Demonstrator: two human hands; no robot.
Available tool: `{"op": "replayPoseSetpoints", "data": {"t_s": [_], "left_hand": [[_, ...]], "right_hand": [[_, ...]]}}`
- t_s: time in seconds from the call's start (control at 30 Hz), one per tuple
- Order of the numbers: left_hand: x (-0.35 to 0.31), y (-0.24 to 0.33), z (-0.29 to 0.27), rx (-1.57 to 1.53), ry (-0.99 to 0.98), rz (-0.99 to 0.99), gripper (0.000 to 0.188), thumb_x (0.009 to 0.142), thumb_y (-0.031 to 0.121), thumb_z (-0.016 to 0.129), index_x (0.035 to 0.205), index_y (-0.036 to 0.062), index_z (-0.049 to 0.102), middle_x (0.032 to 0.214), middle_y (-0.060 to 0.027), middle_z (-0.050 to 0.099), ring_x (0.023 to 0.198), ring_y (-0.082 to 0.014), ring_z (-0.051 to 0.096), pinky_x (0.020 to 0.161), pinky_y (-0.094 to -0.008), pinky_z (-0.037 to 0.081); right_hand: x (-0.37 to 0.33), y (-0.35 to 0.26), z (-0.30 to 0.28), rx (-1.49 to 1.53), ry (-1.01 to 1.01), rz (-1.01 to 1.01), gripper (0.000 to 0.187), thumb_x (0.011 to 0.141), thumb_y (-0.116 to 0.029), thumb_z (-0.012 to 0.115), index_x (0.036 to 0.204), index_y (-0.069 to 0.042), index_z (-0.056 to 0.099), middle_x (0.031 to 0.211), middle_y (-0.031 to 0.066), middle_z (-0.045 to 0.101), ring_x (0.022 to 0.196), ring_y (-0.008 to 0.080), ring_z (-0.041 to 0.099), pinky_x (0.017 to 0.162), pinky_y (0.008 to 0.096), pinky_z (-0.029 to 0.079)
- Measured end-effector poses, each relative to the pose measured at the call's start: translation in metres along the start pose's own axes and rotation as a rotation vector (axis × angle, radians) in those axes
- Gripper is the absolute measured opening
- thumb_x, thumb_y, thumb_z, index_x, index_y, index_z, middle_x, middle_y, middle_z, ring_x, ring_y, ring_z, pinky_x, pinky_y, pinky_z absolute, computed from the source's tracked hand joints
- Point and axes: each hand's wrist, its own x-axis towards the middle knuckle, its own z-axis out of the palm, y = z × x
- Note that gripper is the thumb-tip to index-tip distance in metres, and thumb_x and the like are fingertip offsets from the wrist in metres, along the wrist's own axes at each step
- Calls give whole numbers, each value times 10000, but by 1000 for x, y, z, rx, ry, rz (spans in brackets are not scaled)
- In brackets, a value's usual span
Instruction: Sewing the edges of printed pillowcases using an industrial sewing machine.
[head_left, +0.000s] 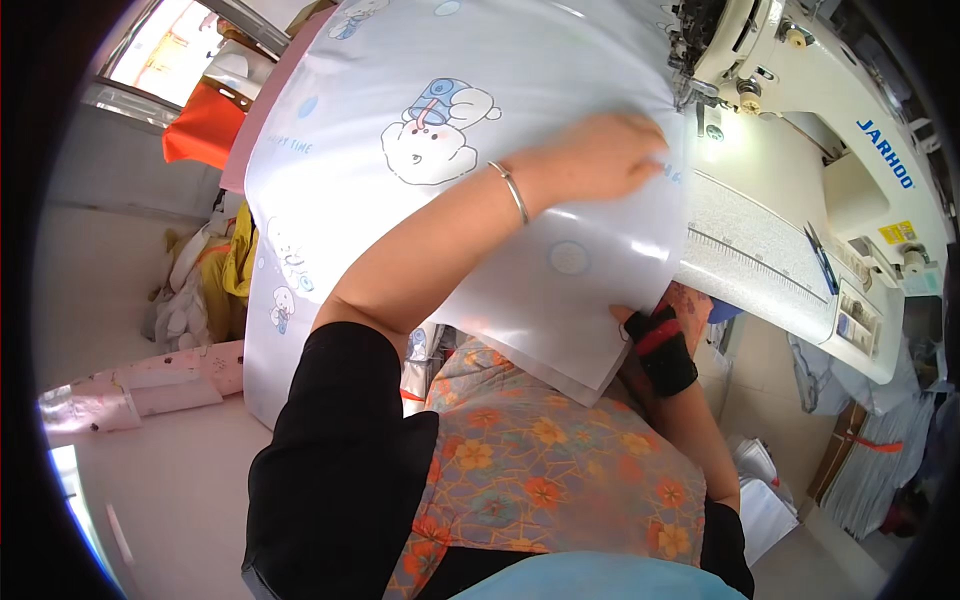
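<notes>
A large glossy white sheet [340,190] with printed cartoon puppies spreads under the sewing machine's needle area and hangs down at my left and toward my lap. Over its right part, my left hand [625,155] is curled and blurred near the edge beside the machine; what its fingers hold is hidden. A silver bracelet circles that wrist. My right hand [660,350], in a black and red fingerless glove, grips the sheet's near right edge. Its thumb shows on top while the other fingers are mostly hidden. The near corner looks doubled, with layers overlapping.
The cream sewing machine [850,90] stands at the right, its lamp lit. Thread snips [822,258] lie on its bed beside a small compartment tray [855,320]. Yellow and white fabric [225,260] is heaped at left. Stacked folded material [880,460] stands at lower right.
</notes>
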Motion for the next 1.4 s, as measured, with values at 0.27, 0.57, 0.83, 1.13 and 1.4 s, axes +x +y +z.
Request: {"op": "replayPoseSetpoints", "data": {"t_s": [0.27,0.57,0.83,1.13,1.4], "left_hand": [[-29,10,39,377,231,-118,535,919,426,540,1312,64,545,1411,-184,473,1329,-366,415,1072,-581,298],[-20,20,44,334,299,-58,474,867,393,616,1199,54,602,1301,-158,558,1247,-323,493,1019,-570,365],[-18,27,45,307,200,-70,484,880,355,616,1205,-2,576,1307,-171,549,1264,-323,483,1033,-544,377],[-22,17,42,262,205,-1,480,888,305,612,1228,-27,545,1337,-191,519,1253,-329,494,1047,-527,372],[-36,32,27,160,99,75,490,868,302,631,1209,-41,553,1311,-227,517,1220,-366,507,1076,-474,362]], "right_hand": [[-56,-71,-65,663,-24,204,366,753,-290,705,1025,-48,665,987,91,676,957,232,602,824,366,471],[-57,-65,-60,1134,-187,135,271,894,-264,652,990,-11,671,830,47,674,778,119,595,695,315,486],[-59,-70,-63,1150,-126,56,297,912,-276,641,1048,-13,664,880,28,664,814,84,572,719,290,484],[-39,-67,-63,1169,-77,111,321,910,-293,654,1056,-7,663,911,41,675,845,103,594,739,292,492],[-17,-55,-69,1430,-348,445,307,932,-263,640,1106,-10,617,877,66,671,770,120,629,636,264,526]]}}
